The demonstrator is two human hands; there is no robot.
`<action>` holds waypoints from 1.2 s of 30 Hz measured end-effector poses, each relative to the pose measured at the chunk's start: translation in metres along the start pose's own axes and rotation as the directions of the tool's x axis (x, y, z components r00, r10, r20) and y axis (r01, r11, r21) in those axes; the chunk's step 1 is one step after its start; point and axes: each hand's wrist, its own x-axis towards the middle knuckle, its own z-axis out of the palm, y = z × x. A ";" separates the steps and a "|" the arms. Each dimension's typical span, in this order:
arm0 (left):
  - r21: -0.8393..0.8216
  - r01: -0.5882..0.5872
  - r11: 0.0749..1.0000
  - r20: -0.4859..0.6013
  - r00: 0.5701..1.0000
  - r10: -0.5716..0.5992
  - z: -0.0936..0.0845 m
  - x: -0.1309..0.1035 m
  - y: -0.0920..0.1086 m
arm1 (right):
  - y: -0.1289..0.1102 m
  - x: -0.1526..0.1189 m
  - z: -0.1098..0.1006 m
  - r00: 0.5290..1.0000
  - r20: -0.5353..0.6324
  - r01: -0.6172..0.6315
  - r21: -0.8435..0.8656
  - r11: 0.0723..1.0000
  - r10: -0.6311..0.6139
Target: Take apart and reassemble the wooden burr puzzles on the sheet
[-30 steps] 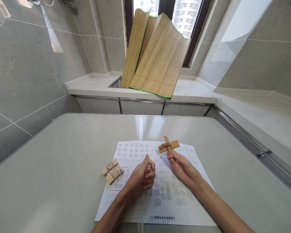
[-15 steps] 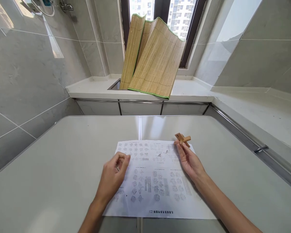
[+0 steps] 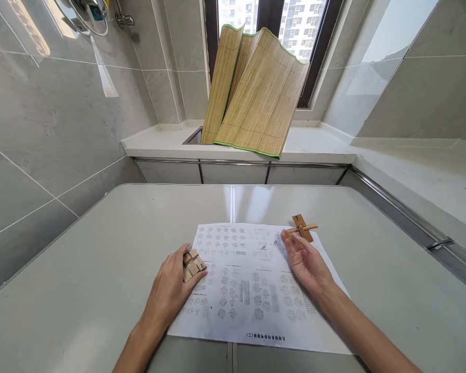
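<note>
My left hand (image 3: 174, 272) is closed around a small notched wooden puzzle block (image 3: 194, 265), which has a dark mark on one corner. It rests at the left edge of a printed sheet (image 3: 252, 321) covered in small line drawings. Over the sheet's far right corner, my right hand (image 3: 305, 259) has its fingertips on a wooden puzzle cross (image 3: 303, 228). This is a flat, marked wooden strip crossed by a thin stick. The fingers partly hide the stick's near end.
The sheet lies on a glossy pale table (image 3: 101, 280) with a centre seam. A bamboo mat (image 3: 260, 98) leans by the window on the white ledge (image 3: 159, 145) behind. Tiled walls (image 3: 81, 119) and a metal rail (image 3: 399, 212) border the table.
My left hand has opened wider and turned, and the notched block now shows in its grip. The wooden cross at my right fingertips has turned. The view has shifted slightly left.
</note>
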 end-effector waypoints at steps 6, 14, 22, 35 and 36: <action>-0.021 -0.057 0.998 -0.056 0.997 0.056 -0.003 0.001 0.002 | 0.020 -0.027 0.016 0.958 0.246 -0.072 -0.292 0.954 0.148; -0.190 -0.427 0.884 0.032 0.898 0.440 0.041 0.019 0.080 | 0.014 -0.029 0.019 0.897 0.436 0.194 -0.543 0.817 0.077; -0.278 -0.553 0.785 0.095 0.797 0.596 0.069 0.036 0.102 | 0.000 -0.018 0.011 0.782 0.622 0.611 -0.751 0.248 -0.043; -0.250 -0.540 0.804 0.070 0.818 0.571 0.054 0.040 0.070 | -0.013 -0.007 -0.002 0.681 0.693 0.708 -0.706 0.031 0.237; -0.250 -0.540 0.804 0.065 0.819 0.570 0.056 0.039 0.072 | -0.014 -0.007 -0.001 0.690 0.688 0.697 -0.715 0.048 0.226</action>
